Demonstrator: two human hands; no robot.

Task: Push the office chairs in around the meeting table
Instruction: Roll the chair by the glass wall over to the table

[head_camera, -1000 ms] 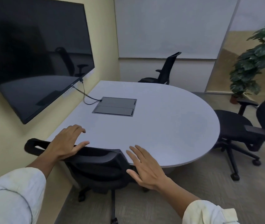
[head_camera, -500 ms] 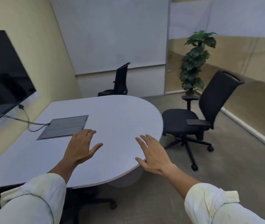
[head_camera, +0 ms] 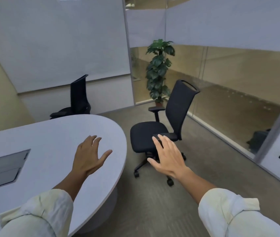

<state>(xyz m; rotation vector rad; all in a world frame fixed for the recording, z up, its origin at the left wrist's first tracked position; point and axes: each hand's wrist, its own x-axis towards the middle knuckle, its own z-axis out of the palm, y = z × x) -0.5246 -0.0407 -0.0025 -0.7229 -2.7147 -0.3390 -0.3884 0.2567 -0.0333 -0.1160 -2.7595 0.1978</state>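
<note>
- Two black chairs show around our grey table (head_camera: 38, 134).
- One chair (head_camera: 163, 127) stands out on the carpet, near the round end of the table but not under it. Its seat faces the table.
- One far chair (head_camera: 77, 101) sits behind the table by the wall. Its seat is close to the table edge.
- Our left hand (head_camera: 88, 158) hangs over the table top, fingers spread, holding nothing.
- Our right hand (head_camera: 168, 156) is out in front of the near chair, fingers spread, holding nothing. We cannot tell if it touches the chair.
- A flat lid (head_camera: 1, 168) in the table is shut.
- A pot (head_camera: 159, 104) in the corner holds a tall green plant (head_camera: 159, 69).
</note>
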